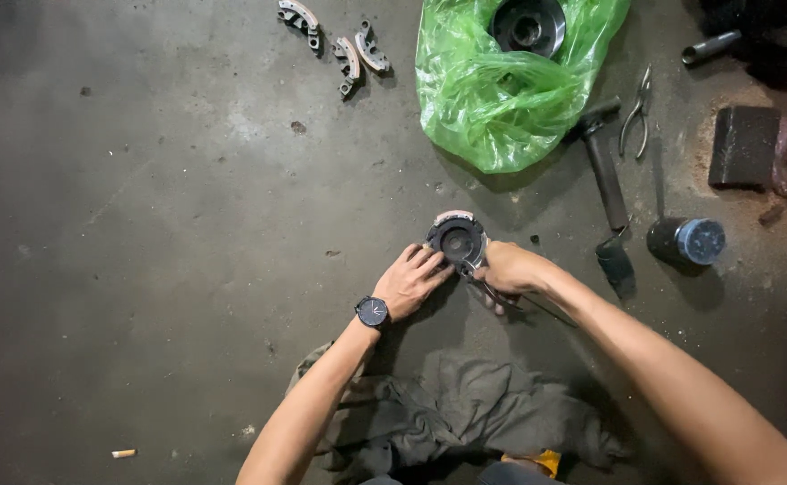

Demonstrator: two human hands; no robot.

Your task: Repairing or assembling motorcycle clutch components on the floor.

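Rough grey concrete floor (160, 224), stained and speckled, seen from above.

Near centre: round metal clutch assembly (455, 240), dark disc face with a central bore, pale curved lining visible along its top edge. Resting on the floor, between both hands.

Left hand (411, 280): fingers spread and curled lightly against the lower-left rim of the assembly, steadying rather than enclosing it. Round dark wristwatch (373, 312) on the wrist.

Right hand (507, 268): fingers closed around a thin metal tool (501, 296), slender handles showing below the palm, tip at the right edge of the assembly. Exact tool type not resolvable.

Above left: three loose curved clutch shoes (347, 49), grey metal with pale lining, well apart from the hands.

Top centre: crinkled translucent green plastic bag (501, 90), black grooved pulley (527, 25) sitting on it.

To the right: hammer (605, 166) with dark handle, pliers (636, 115), dark cylindrical can with a bluish cap (686, 241), dark rectangular block (744, 145), short metal tube (710, 47).

Below the hands: crumpled grey-green cloth (465, 418). Cigarette butt (123, 454) at lower left.
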